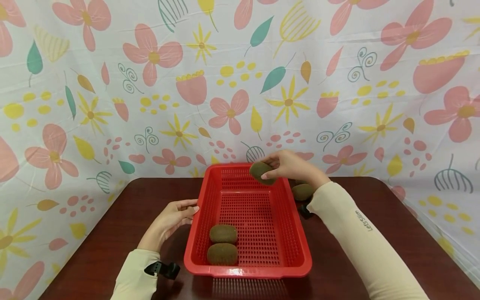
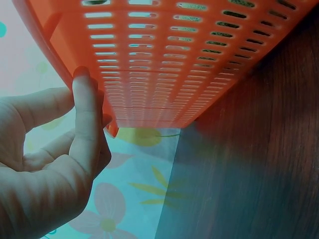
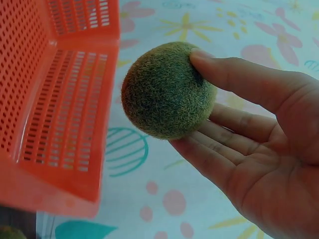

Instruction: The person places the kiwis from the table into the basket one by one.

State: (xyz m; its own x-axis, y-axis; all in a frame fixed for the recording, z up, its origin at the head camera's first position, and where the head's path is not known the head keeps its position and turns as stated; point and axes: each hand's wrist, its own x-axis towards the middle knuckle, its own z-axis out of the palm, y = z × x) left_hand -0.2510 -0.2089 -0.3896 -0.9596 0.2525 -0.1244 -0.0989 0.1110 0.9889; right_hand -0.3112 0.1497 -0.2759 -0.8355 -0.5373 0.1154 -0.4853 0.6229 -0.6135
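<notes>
At the left, on the dark desk (image 1: 93,254), the left hand (image 1: 170,221) is at the left side of the red basket (image 1: 301,250), its thumb and fingers closed together on the rim; a black strap (image 1: 163,270) circles that wrist over a pale sleeve (image 1: 135,273). Inside the basket, in the near left part, lie two kiwis: the nearer kiwi (image 1: 223,254) and, just beyond it, the farther kiwi (image 1: 223,234). Both have their long axes running left to right.

Farther right, above the basket's far right corner in the head view, is the held kiwi (image 1: 262,173), clamped between the thumb and fingers of the right hand (image 1: 290,168). It sits at the left end of that hand, at the fingertips, its long axis slanting from far left to near right. The pair in the basket lies nearer and to the left of it, so the key relation is this diagonal from the raised fruit down to the perforated floor; the right hand is the one carrying it, while the left hand is nearer the pair.

Beyond the basket's right wall, another kiwi (image 1: 302,192) lies on the desk, partly hidden by the right arm.
</notes>
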